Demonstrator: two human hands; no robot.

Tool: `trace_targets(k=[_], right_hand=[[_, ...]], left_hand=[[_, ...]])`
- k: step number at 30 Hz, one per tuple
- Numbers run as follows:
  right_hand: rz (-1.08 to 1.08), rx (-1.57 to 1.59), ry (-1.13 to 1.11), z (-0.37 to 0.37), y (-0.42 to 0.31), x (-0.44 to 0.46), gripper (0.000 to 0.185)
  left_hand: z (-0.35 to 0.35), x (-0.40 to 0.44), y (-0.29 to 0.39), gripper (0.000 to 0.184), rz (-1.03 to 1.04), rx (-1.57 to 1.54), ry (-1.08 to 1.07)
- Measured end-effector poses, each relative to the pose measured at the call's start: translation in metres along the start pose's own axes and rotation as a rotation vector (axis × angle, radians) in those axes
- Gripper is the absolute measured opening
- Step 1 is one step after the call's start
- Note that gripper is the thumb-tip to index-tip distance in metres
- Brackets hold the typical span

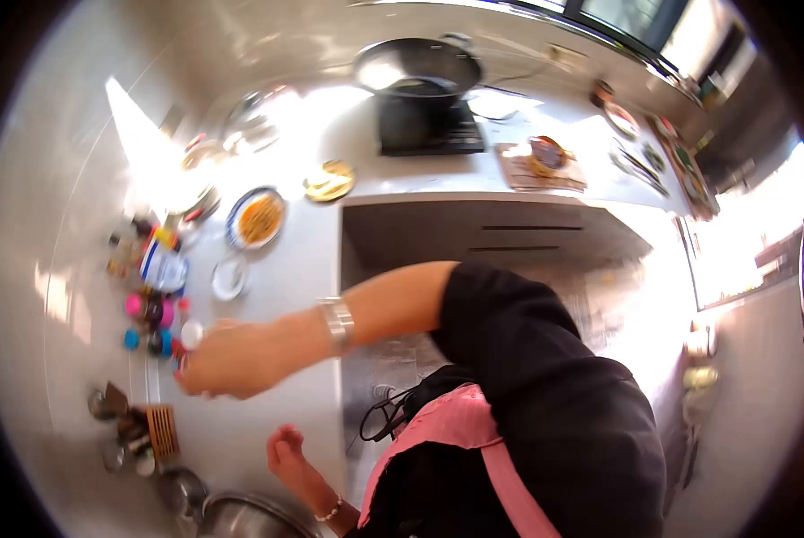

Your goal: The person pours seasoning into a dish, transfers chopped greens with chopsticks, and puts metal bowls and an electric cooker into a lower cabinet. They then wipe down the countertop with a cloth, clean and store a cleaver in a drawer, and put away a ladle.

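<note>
My right hand [232, 360], with a metal band at the wrist, reaches across the white counter to the seasoning jars at the left. Its fingers are curled downward and partly hidden, so what they hold, if anything, cannot be made out. Right beside its fingers is a round white lid [192, 335]. Several jars with pink caps [135, 306] and blue caps [131, 339] stand close by. Lower down, my left hand [290, 455], wearing a beaded bracelet, hovers over the counter near its edge. Its fingers are loosely curled, with nothing visible in them.
A plate of shredded orange food [260, 221], a small white bowl [230, 279] and a dish of pale slices [330, 181] sit farther along the counter. A wok [418, 67] rests on the black cooker [431, 127]. At the bottom is a metal pot [250, 518].
</note>
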State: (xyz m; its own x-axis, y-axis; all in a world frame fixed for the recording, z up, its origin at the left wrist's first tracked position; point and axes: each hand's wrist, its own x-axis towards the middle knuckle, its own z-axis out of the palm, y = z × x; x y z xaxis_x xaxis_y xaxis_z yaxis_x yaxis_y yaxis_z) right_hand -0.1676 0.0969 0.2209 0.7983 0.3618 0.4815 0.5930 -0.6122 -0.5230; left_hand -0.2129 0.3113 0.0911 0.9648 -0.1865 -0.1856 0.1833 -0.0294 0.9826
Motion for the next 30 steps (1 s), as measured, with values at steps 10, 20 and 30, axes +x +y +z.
trace_targets(k=[10,20,30], right_hand=[[1.391,0.006,0.611,-0.052,-0.052,-0.544,0.024],[1.731,0.069,1.183,-0.173,-0.075,-0.791,0.026],[1.695,-0.687,0.658,-0.322,-0.04,-0.972,0.049]], left_hand=[[0.291,-0.108,-0.025,0.021,-0.047,0.005,-0.844],[0.518,-0.215,-0.049,0.034,-0.345,0.064,-1.464],[0.722,-0.277,-0.063,0.032,-0.251,0.142,-1.725]])
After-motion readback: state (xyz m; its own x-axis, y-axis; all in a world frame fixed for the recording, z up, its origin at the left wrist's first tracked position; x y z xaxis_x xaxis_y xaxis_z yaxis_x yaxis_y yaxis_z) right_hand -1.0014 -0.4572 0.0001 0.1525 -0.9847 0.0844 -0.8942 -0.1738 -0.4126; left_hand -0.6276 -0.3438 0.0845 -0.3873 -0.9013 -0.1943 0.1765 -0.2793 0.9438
